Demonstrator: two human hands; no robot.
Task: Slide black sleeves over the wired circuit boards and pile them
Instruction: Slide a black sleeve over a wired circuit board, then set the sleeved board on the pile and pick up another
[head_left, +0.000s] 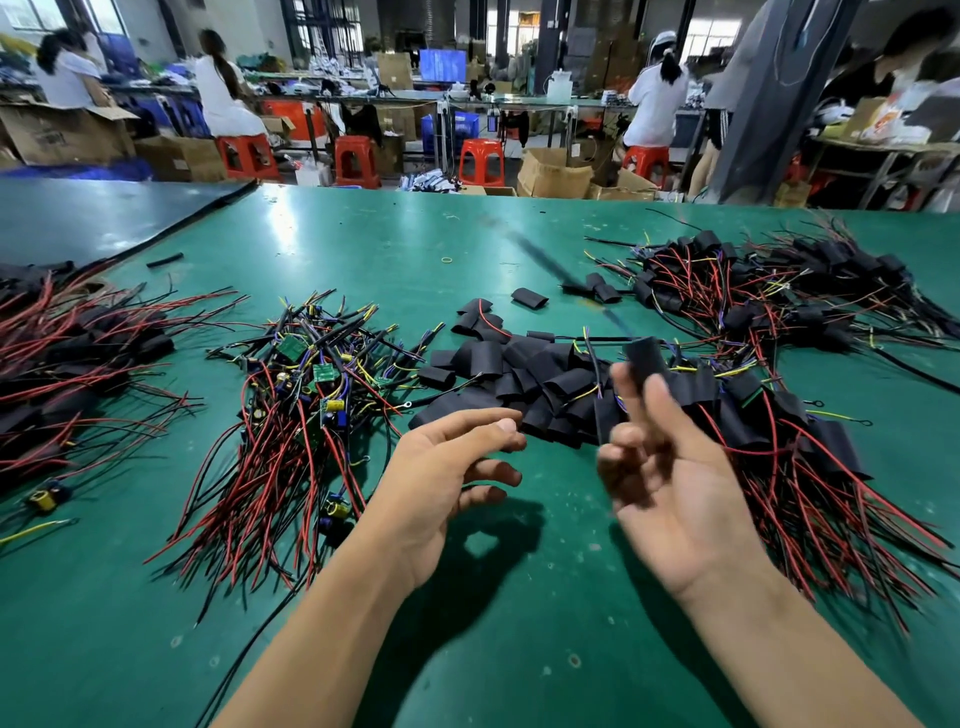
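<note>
Left of centre, the bare wired circuit boards (311, 374) lie tangled. They look light and stiff, best gripped by the board's edges, not the floppy wires. The left hand (452, 467) hovers relaxed and empty. Soft, flattened black sleeves (519, 379) lie heaped just farther off. The blurred right hand (675, 493) seems to pinch one sleeve (644, 356).

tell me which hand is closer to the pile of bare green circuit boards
Left. The left hand is just right of the pile of bare circuit boards, close to its red wires; the right hand is farther right, in front of the loose black sleeves.
</note>
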